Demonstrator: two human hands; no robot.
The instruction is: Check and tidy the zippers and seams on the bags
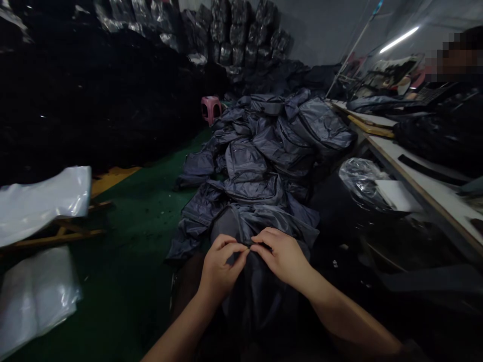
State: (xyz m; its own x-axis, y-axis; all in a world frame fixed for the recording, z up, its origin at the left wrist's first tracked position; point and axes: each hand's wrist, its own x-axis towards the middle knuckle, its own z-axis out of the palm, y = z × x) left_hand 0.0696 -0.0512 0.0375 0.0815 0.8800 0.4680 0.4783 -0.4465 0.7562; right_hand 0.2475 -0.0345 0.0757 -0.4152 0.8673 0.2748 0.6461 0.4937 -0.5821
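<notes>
A dark grey fabric bag (264,299) lies draped over my lap, its folds running away towards the heap in front. Above it, my left hand (222,264) is closed in a pinch, thumb against forefinger. My right hand (281,254) pinches the same way from the other side, and the fingertips of both hands almost meet. What sits between them is too small and dark to make out. Just beyond my fingers begins a heap of similar dark grey bags (247,161), several of them looking like backpacks.
A white-topped table (426,176) runs along the right, with a person (460,65) behind it. Clear plastic (360,181) bulges below its edge. At left are plastic sheets (45,201) on a wooden frame. A pink stool (211,109) stands farther back, near wrapped bundles (237,32).
</notes>
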